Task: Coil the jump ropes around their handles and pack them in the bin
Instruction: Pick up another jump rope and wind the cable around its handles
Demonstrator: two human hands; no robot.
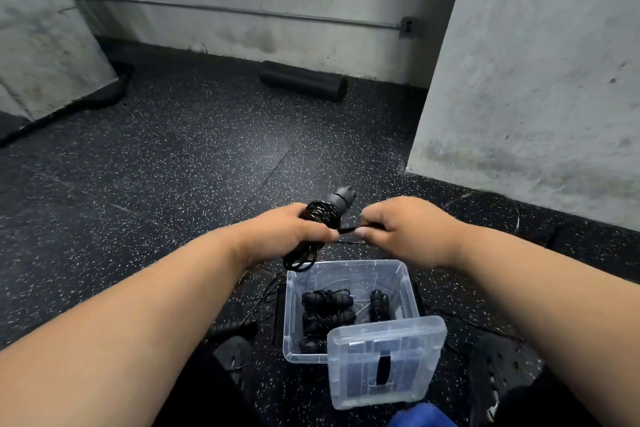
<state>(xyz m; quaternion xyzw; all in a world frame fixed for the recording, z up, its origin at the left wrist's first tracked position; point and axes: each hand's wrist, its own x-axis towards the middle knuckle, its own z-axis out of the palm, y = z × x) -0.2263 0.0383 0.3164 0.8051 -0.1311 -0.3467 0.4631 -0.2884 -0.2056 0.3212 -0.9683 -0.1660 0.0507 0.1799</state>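
Head view, landmark: clear bin (294, 340) on floor.
- Left hand (294, 230) above bin's far rim, grip wrapped round jump rope (320, 215) coiled on its handles; slack loops dangle below fist.
- Right hand (398, 229) beside it, grip pinching rope's loose end.
- Several coiled ropes (327, 315) already inside bin; lid (384, 360) leans on bin's near corner.
- Uncoiled rope (242, 326) on floor left of bin.
- Risk: pinch slips, tension lost, coil springs open; dangling loops likely snag rim on drop-in.

Your bin (346, 274) is clear, glossy plastic, its lid (384, 360) the same. The rope coil (320, 215) you grip looks slick and shiny, the handle (341, 198) matt. Floor (173, 156): speckled rubber. Walls (540, 62): rough, mottled concrete.
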